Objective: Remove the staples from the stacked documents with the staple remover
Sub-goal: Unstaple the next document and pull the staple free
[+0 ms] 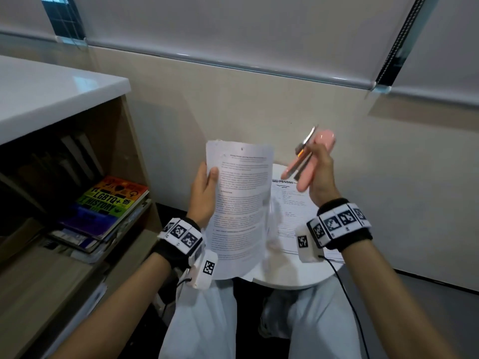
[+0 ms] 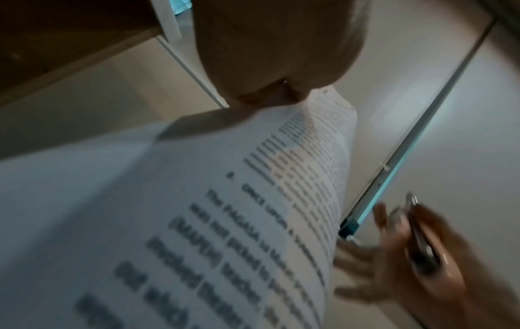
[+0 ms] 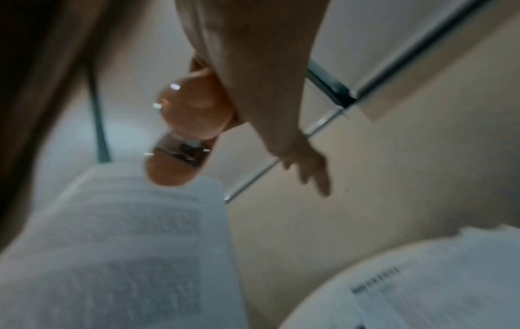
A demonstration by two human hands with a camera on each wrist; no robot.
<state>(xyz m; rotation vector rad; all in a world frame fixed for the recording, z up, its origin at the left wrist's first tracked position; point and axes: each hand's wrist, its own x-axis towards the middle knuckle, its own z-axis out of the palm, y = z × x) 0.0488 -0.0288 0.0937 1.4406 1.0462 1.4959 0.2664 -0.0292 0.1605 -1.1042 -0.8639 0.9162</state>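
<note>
Step in hand, by judgement: between staples, document raised for inspection, tool not yet applied.

Left hand (image 1: 203,193) grasping printed document (image 1: 239,203) by its left edge, thumb over the front page, sheets held upright above round white table (image 1: 290,279). Right hand (image 1: 320,177) clenched round pink staple remover (image 1: 308,161), held in the air to the right of the document and apart from it, metal end pointing up and away. Further papers (image 1: 293,216) lying flat on the table, right of the held set.

No staple made out on the held pages (small dark mark near top centre, too small to identify). Next move, by judgement: locating the staple, bringing the metal tip under it while the left hand steadies the corner.

Head view alone gives both hands, the table and bookshelf (image 1: 77,203) at left. Left wrist view adds the page curling, text blurred. Right wrist view shows the remover from below, very blurred.
</note>
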